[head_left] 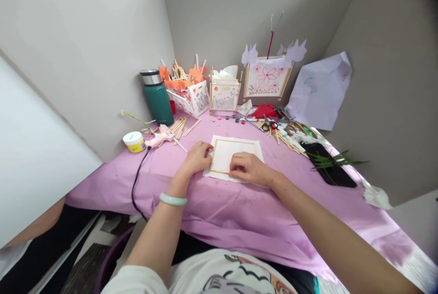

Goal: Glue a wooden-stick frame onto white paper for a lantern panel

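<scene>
A square frame of thin wooden sticks (234, 140) lies flat on a white sheet (258, 147), which looks like paper or tissue, in front of me. My left hand (199, 157), below a pale green bangle, is at the frame's left side with fingers bent and closed on the stick there. At the near side, my right hand (251, 168) has its fingers curled and pinched down on the bottom stick. Its fingertips cover part of that stick and of the sheet.
A pink glue gun (160, 137) with a black cord lies left, beside a white-and-yellow tub (134, 142) and a green bottle (158, 100). Decorated boxes (224, 95) stand behind. Scissors (269, 123), loose sticks and a dark phone (328, 166) under green leaves lie right.
</scene>
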Action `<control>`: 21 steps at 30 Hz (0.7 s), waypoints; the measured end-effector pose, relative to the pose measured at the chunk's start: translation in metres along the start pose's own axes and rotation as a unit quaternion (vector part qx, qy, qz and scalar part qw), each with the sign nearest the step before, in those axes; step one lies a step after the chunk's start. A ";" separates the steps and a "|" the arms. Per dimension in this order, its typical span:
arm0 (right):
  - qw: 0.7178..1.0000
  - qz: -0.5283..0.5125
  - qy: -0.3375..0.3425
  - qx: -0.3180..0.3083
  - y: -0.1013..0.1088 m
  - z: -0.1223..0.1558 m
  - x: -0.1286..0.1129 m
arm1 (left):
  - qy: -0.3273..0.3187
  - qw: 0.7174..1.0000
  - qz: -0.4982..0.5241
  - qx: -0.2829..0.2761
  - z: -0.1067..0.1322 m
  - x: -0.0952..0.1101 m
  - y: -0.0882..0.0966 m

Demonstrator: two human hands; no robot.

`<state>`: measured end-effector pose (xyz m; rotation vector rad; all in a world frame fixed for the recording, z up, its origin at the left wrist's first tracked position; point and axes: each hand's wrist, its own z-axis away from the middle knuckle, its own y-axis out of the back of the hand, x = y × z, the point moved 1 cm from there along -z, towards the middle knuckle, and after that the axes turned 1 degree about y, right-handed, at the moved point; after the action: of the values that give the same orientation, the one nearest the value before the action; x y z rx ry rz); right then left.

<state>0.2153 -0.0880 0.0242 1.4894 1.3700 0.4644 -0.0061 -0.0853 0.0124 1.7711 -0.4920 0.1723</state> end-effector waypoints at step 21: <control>1.000 0.005 0.008 0.006 0.003 0.001 0.000 | 0.009 1.000 0.008 0.007 0.000 0.002 0.000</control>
<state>0.2179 -0.0882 0.0265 1.5058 1.3811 0.4747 -0.0048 -0.0859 0.0129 1.7784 -0.4923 0.2039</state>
